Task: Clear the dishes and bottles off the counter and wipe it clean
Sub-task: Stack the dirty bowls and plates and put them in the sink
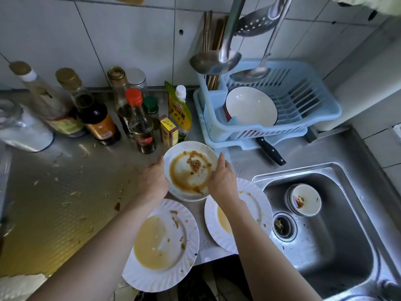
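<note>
We hold the sauce-stained plate (191, 170) above the counter (65, 192), lifted, just in front of the bottles (138, 120). Left hand (153, 181) grips its left rim, right hand (222, 179) grips its right rim. Two more dirty plates (161, 244) sit near the counter's front edge. Bowls (303, 199) lie stacked in the sink (325, 246).

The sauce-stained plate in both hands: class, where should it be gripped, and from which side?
Grip the sauce-stained plate by its bare rim from opposite sides, left hand and right hand as shown, keeping it level: the sauce and scraps lie in the middle, and the rim is clean.
</note>
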